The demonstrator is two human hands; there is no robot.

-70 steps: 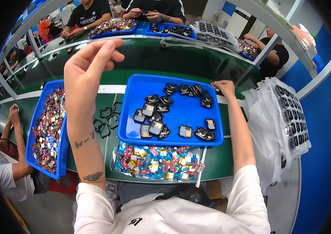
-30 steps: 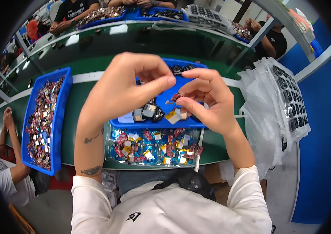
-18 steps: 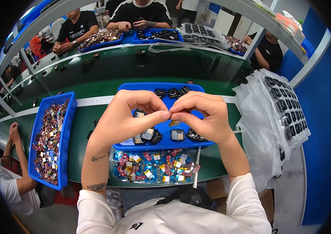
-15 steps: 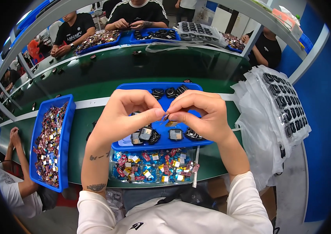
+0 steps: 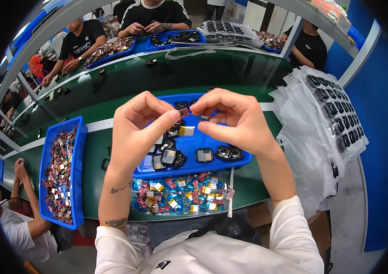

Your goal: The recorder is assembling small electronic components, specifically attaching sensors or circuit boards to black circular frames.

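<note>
My left hand [image 5: 141,125] pinches a small red circuit board [image 5: 184,112] between thumb and forefinger. A flat silver battery [image 5: 187,131] with a yellow edge hangs just below the board. In my right hand [image 5: 239,121], thumb and fingers close on a small dark component [image 5: 203,118], and thin reddish wire runs between it and the board. Both hands are raised over a blue tray [image 5: 188,160], where black square housings [image 5: 204,155] lie, some with pale parts inside. Nearer to me, a clear plastic tray [image 5: 134,204] holds several red boards with batteries.
A long blue bin [image 5: 82,141] full of boards stands at my left, beside another person's hands [image 5: 21,171]. Plastic trays of black housings [image 5: 335,112] are stacked at the right. Beyond the bench runs a green belt [image 5: 166,80], with co-workers on its far side.
My hands have moved slightly apart, and my right fingers have opened out somewhat. The red board, the battery and the dark component now show more clearly. The view has shifted slightly.
</note>
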